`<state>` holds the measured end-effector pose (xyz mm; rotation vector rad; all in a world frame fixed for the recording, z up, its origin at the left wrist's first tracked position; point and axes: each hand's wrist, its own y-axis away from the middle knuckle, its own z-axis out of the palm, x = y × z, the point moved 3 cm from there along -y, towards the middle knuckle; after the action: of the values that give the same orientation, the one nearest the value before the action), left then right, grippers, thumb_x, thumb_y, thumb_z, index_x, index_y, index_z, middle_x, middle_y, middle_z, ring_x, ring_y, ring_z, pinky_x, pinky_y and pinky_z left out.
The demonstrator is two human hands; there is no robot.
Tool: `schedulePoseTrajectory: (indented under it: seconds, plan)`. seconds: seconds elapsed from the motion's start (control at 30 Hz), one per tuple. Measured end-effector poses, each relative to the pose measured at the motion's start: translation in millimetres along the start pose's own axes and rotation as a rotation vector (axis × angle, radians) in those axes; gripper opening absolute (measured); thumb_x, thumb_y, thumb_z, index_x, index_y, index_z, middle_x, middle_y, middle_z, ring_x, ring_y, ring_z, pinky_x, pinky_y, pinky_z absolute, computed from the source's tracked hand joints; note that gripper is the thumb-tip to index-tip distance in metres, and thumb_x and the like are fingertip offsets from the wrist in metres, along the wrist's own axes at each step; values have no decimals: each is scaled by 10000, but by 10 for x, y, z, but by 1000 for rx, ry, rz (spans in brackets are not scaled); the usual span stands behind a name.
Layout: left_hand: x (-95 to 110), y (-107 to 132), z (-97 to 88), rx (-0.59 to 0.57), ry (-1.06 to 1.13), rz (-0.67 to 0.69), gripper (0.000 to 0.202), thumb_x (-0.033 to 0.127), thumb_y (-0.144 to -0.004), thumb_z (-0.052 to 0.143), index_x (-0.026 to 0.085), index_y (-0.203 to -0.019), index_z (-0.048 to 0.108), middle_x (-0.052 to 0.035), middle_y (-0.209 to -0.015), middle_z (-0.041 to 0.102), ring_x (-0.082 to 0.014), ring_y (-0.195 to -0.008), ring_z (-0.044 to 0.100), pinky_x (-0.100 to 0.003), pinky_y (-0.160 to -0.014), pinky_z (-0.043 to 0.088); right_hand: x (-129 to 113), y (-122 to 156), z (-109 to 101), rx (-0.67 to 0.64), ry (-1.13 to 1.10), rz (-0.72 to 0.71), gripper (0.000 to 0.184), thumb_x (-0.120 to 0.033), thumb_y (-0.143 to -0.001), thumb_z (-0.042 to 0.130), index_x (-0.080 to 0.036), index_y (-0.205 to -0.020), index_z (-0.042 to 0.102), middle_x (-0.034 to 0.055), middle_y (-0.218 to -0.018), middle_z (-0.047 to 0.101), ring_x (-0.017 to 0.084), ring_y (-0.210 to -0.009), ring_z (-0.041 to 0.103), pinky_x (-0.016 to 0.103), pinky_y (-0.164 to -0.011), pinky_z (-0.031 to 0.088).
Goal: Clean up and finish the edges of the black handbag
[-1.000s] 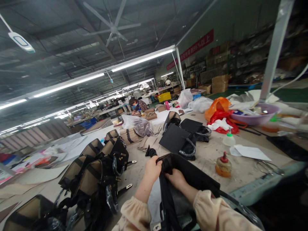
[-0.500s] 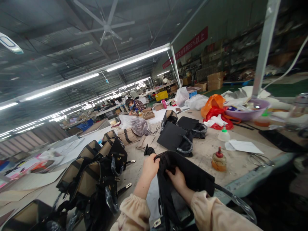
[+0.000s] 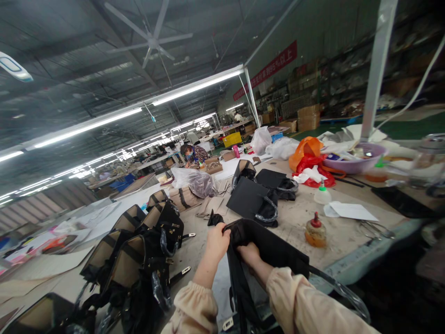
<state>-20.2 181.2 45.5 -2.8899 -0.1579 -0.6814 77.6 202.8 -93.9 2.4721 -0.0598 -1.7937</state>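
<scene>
Barely shifted, the right hand (image 3: 249,254) now sits nearer the left hand (image 3: 217,241); both pinch the rim of the black fabric bag (image 3: 278,250), lower centre on the surface (image 3: 347,236). A sharp tug could topple the nearby amber red-capped bottle (image 3: 315,234).

Reaching forward with both forearms, beige sleeves gathered at the cuffs, wrists bare beyond them. Gripping with the left hand (image 3: 217,242): wrist straight, fingers curled shut, knuckles up. Holding the right hand (image 3: 249,253) just beside it, slightly nearer the body, back upward, fingers tucked out of sight; grip unreadable. Forearms angled inward, hands almost meeting.
</scene>
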Motion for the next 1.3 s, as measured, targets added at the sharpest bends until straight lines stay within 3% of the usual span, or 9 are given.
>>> schedulePoseTrajectory:
  seconds: [0.13, 0.27, 0.4, 0.5, 0.57, 0.87, 1.07, 1.3]
  plan:
    - [14, 10, -6, 13, 11, -3, 172, 203, -812, 542, 178, -941, 653, -44, -816, 675, -155, -752, 591, -239, -666, 384, 1, -32, 15, -3, 9, 128, 142, -148, -650, 520, -103, -653, 655, 170, -657, 675, 288, -647, 676, 275, -483, 465]
    - [-3, 32, -6, 29, 86, -19, 211, 174, -794, 551, 183, -991, 624, -48, -873, 680, -161, -797, 608, -245, -707, 411, -73, 33, -34, 26, 24, 119, 132, -171, -671, 520, -142, -708, 643, 132, -697, 684, 289, -714, 681, 290, -540, 497]
    - [-43, 55, 13, 89, 251, 22, 230, 118, -759, 539, 201, -971, 575, -16, -903, 671, -129, -759, 613, -228, -716, 431, -166, 165, -176, 66, 5, -66, 236, -281, -761, 537, -166, -959, 591, 117, -940, 686, 247, -890, 658, 298, -735, 516]
    - [-51, 55, 33, 137, 249, 42, 158, 131, -744, 547, 205, -882, 569, 13, -858, 660, -102, -629, 576, -223, -661, 427, -258, 195, -301, 62, 78, -277, 264, -280, -833, 504, -158, -1067, 520, 102, -996, 675, 193, -900, 653, 249, -759, 500]
    - [-33, 48, 41, 158, 232, 62, 122, 136, -741, 556, 202, -843, 573, 16, -877, 655, -93, -612, 562, -222, -653, 423, -318, 155, -365, 47, 203, -343, 223, -263, -866, 480, -151, -1053, 522, 97, -960, 683, 181, -856, 663, 231, -721, 497]
    - [35, 59, -25, 146, 135, 52, 115, 139, -731, 622, 190, -828, 655, -6, -812, 689, -137, -711, 606, -254, -703, 437, -552, -37, -448, 24, 521, -325, 175, -158, -862, 429, -126, -902, 597, 131, -863, 691, 225, -819, 670, 276, -723, 459]
    - [30, 30, -28, 113, 138, 45, 169, 118, -723, 639, 199, -868, 673, -18, -882, 704, -135, -755, 632, -252, -745, 462, -633, -37, -416, 8, 637, -322, 184, -188, -872, 415, -145, -890, 593, 114, -847, 694, 219, -803, 672, 265, -688, 446]
    - [-15, -3, -22, 112, 154, 42, 224, 119, -719, 636, 199, -919, 574, -17, -872, 689, -129, -782, 634, -218, -702, 435, -699, -47, -400, -20, 714, -360, 180, -191, -833, 432, -130, -884, 593, 131, -872, 691, 232, -823, 664, 274, -687, 443]
